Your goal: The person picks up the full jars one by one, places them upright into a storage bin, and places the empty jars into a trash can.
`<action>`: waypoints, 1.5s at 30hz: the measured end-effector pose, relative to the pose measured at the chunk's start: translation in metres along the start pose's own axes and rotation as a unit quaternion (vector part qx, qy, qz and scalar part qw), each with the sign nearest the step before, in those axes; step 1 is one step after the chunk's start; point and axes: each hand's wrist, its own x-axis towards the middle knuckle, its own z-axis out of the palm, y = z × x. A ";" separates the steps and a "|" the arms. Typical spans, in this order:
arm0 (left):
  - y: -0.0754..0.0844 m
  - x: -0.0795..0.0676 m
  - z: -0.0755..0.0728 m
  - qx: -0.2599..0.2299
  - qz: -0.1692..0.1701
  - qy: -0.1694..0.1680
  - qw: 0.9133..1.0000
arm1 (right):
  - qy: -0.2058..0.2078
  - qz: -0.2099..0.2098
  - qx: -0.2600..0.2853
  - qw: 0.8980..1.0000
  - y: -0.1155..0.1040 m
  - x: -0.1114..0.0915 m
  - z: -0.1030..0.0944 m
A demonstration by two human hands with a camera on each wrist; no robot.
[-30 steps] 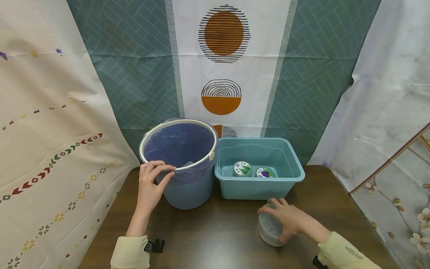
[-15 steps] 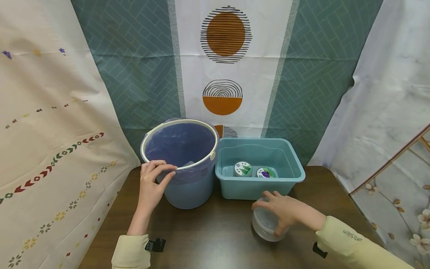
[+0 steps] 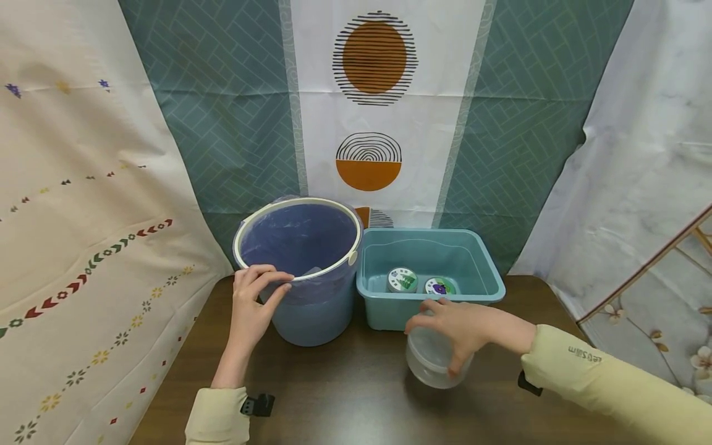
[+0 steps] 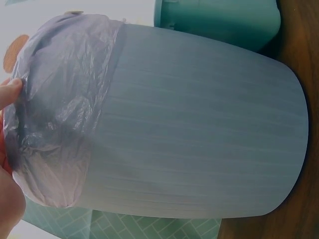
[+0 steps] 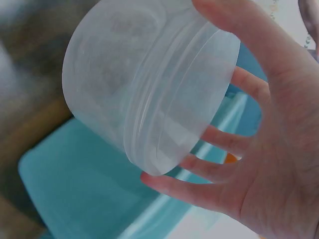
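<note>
My right hand (image 3: 453,330) grips a round, translucent plastic jar (image 3: 436,358) from above, thumb and fingers spread around its lidded end. A dark shadow lies under the jar, which appears to be just off the table. In the right wrist view the jar (image 5: 124,84) looks see-through, with nothing distinct inside. On the left, my left hand (image 3: 256,303) pinches the near rim of a blue trash can (image 3: 311,321) between thumb and fingers. A clear plastic bag (image 4: 60,104) is folded over that rim and covers the can's upper part.
Right of the trash can stands a teal plastic basin (image 3: 384,309), just beyond the jar. Two small round tubs lie in it, one with a green-printed lid (image 3: 402,280), the other with a purple-and-green lid (image 3: 440,285). Patterned cloths hang around the dark wooden table (image 3: 334,395).
My right hand has carried the jar up and to the left, closer to the basin's front. The left hand keeps its place on the trash can's rim.
</note>
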 end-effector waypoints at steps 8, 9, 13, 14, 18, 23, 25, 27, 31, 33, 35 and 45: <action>0.000 0.000 0.001 0.002 0.011 0.010 1.000 | -0.028 -0.018 -0.014 0.999 -0.018 0.008 -0.053; 0.000 0.000 0.001 0.001 0.014 0.011 1.000 | -0.031 -0.020 -0.014 0.999 -0.020 0.008 -0.061; 0.001 0.000 0.003 -0.007 0.026 0.019 0.999 | -0.036 -0.025 -0.013 0.999 -0.027 0.010 -0.090; 0.001 0.000 0.004 -0.009 0.029 0.021 0.999 | -0.037 -0.025 -0.014 0.999 -0.029 0.011 -0.097; 0.002 0.001 0.005 -0.005 0.037 0.030 0.999 | -0.049 -0.024 -0.032 0.998 -0.037 0.015 -0.121; 0.002 0.001 0.003 -0.003 0.030 0.030 0.999 | -0.068 -0.029 -0.038 0.997 -0.049 0.026 -0.147; 0.003 0.001 0.003 -0.005 0.028 0.028 0.999 | -0.072 -0.032 -0.037 0.996 -0.053 0.030 -0.157; 0.004 0.001 0.003 -0.006 0.028 0.027 0.999 | -0.074 -0.030 -0.037 0.996 -0.057 0.034 -0.166; 0.004 0.001 0.003 -0.008 0.032 0.027 0.999 | -0.072 -0.034 -0.038 0.996 -0.064 0.041 -0.183; 0.004 0.001 0.003 -0.008 0.033 0.027 0.999 | -0.074 -0.039 -0.035 0.996 -0.068 0.047 -0.191; 0.003 0.001 0.003 -0.007 0.030 0.026 0.999 | -0.076 -0.048 -0.035 0.995 -0.071 0.052 -0.199; -0.001 0.000 0.001 0.004 0.020 0.017 1.000 | -0.057 -0.061 -0.091 0.992 -0.091 0.087 -0.235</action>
